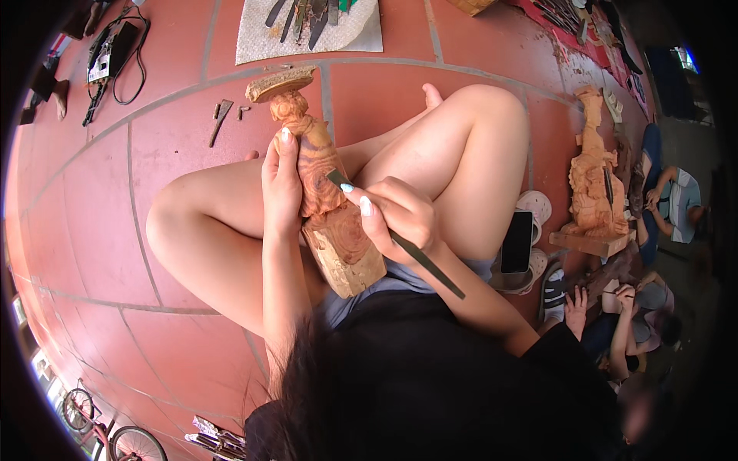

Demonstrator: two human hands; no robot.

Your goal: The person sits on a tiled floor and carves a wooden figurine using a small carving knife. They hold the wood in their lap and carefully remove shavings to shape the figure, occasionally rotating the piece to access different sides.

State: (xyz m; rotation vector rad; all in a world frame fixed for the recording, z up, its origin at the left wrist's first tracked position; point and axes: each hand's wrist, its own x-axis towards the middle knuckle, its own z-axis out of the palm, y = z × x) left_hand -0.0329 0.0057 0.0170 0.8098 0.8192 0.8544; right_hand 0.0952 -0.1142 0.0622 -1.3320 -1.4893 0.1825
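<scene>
A carved wooden figure [314,150] with a round flat top and a rough uncarved block at its base leans tilted across my lap. My left hand [283,180] is closed around the figure's side, with the thumb lying along its upper part. In my right hand [400,215] is a carving chisel [427,265], a flat dark metal bar without a separate handle. Its front end lies against the figure's grained middle, and its other end sticks out past my wrist. The palm side of the left fingers is hidden behind the wood.
Several flat tools [300,19] lie on bubble wrap ahead. Small metal pieces [221,123] rest on the red tiles. At right are a phone [516,242] on pale clogs [534,207] and a larger carving [596,180]. Other people [676,203] sit beyond. A power strip [115,58] lies far left.
</scene>
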